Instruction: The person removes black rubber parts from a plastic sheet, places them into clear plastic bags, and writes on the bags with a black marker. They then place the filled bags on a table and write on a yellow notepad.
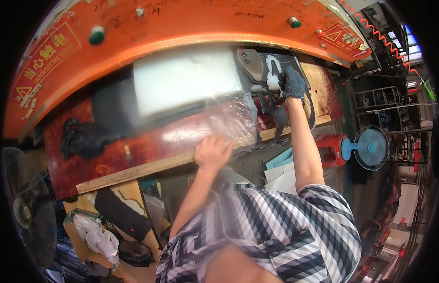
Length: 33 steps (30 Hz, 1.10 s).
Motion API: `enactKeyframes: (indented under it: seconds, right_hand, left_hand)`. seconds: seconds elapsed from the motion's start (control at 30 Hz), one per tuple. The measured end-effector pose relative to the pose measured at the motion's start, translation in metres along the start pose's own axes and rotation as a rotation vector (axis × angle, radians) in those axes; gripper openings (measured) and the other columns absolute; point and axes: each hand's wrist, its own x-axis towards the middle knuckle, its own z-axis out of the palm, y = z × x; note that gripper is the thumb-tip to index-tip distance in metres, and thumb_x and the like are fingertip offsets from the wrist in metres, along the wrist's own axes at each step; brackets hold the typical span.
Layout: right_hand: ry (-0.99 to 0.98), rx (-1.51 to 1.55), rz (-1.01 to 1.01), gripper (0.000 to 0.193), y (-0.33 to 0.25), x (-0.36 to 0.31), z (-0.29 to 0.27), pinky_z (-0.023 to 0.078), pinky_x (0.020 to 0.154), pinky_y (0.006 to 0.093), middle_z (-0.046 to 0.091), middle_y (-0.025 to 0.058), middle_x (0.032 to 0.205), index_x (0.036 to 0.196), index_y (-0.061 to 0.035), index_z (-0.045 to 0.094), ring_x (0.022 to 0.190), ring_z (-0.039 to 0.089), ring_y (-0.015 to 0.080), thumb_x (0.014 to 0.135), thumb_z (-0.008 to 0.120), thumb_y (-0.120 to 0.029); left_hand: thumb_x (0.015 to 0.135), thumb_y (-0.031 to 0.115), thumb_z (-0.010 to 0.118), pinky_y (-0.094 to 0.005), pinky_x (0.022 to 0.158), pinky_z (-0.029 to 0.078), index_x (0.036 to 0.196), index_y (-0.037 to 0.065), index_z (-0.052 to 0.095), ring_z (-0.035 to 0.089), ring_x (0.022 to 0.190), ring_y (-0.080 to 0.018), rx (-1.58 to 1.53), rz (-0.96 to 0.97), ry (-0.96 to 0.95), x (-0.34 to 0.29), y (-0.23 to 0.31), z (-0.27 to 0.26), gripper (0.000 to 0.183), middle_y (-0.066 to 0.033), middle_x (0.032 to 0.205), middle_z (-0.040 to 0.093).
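My right hand (294, 85), in a dark blue knit glove, reaches to the right end of the bench. Its fingers are curled closed on a dark cut-out sheet (258, 88), whose thin strips hang over the wooden front edge. A grey rounded piece (250, 64) lies just left of the glove, and white patches show through openings in the sheet. Bare and slightly blurred, my left hand (214, 153) is over the bench's front edge with thumb and fingers apart. Clear plastic film (230, 118) lies close to it. Behind the film is a white slab (186, 80).
An orange machine beam (200, 26) with green buttons spans the far side. A black crumpled cloth (82, 139) lies on the red-brown bench top (149, 144). A blue fan (371, 147) stands at right, another fan (28, 212) at left. Boxed scraps (94, 236) sit lower left.
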Motion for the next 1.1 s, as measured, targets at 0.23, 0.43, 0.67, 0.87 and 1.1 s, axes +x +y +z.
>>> enactKeyframes:
  seconds: [0.23,0.43,0.67,0.87,1.1]
  right_hand:
    - [-0.010,1.136,0.176,0.035,-0.054,0.095,-0.017,0.026,0.045,0.0288,0.028,0.0002,0.057,0.063,-0.0127,0.032,0.051,0.029,0.0152,0.091,0.049,-0.026]
    - [-0.022,1.029,-0.133,0.025,-0.063,0.140,-0.008,0.033,0.049,0.0307,0.038,0.0036,0.060,0.065,-0.0114,0.037,0.054,0.038,0.0159,0.088,0.047,-0.018]
    - [0.028,0.824,0.070,0.025,0.071,0.065,0.006,0.037,0.048,0.0318,0.047,0.0074,0.055,0.061,-0.0073,0.047,0.051,0.047,0.0188,0.085,0.048,-0.015]
    - [-0.078,-0.112,-0.343,0.024,0.142,0.022,0.016,0.037,0.048,0.0273,0.049,0.0018,0.059,0.066,-0.0084,0.053,0.051,0.047,0.0133,0.086,0.051,-0.021]
    - [-0.230,0.552,0.180,0.028,0.150,-0.030,0.032,0.038,0.050,0.0255,0.053,0.0016,0.064,0.073,-0.0093,0.054,0.054,0.047,0.0103,0.090,0.053,-0.032]
  left_hand:
    - [0.066,0.036,0.074,-0.0337,0.072,0.045,0.081,0.017,0.067,0.058,0.085,-0.0187,-0.024,0.020,-0.039,0.070,-0.030,0.017,0.026,0.0023,0.088,0.062]
    - [0.069,0.048,0.070,-0.0487,0.101,0.026,0.107,0.012,0.063,0.046,0.112,-0.0273,0.129,-0.021,-0.116,0.115,-0.039,0.042,0.053,-0.0061,0.110,0.056]
    - [0.073,0.054,0.065,-0.0526,0.106,0.019,0.119,0.014,0.056,0.039,0.122,-0.0272,0.348,-0.105,-0.099,0.165,-0.044,0.088,0.062,-0.0080,0.124,0.051]
    - [0.078,0.053,0.060,-0.0510,0.107,0.017,0.119,0.017,0.056,0.038,0.123,-0.0264,0.421,-0.128,-0.141,0.169,-0.046,0.098,0.055,-0.0052,0.126,0.050]
    - [0.079,0.057,0.056,-0.0492,0.108,0.016,0.119,0.017,0.056,0.038,0.123,-0.0243,0.399,-0.148,-0.241,0.172,-0.043,0.093,0.057,-0.0056,0.123,0.051]
